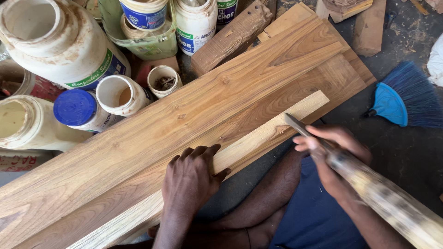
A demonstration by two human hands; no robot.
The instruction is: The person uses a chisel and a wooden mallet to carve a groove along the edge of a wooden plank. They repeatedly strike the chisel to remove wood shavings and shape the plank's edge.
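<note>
Wood strip point(258, 138) – left hand point(191, 177) pressed flat | right hand point(330, 152) gripping chisel point(364, 182) at edge

The left hand point(191, 177) lies palm down, with the fingers bent and pressed flat and the thumb spread out to the side. Its wrist and forearm come straight up from the lower edge of the view. The right hand point(330, 154) is closed in a grip, with the index finger stretched forward. Its forearm enters from the lower right. One bare leg lies folded between the two arms.
</note>
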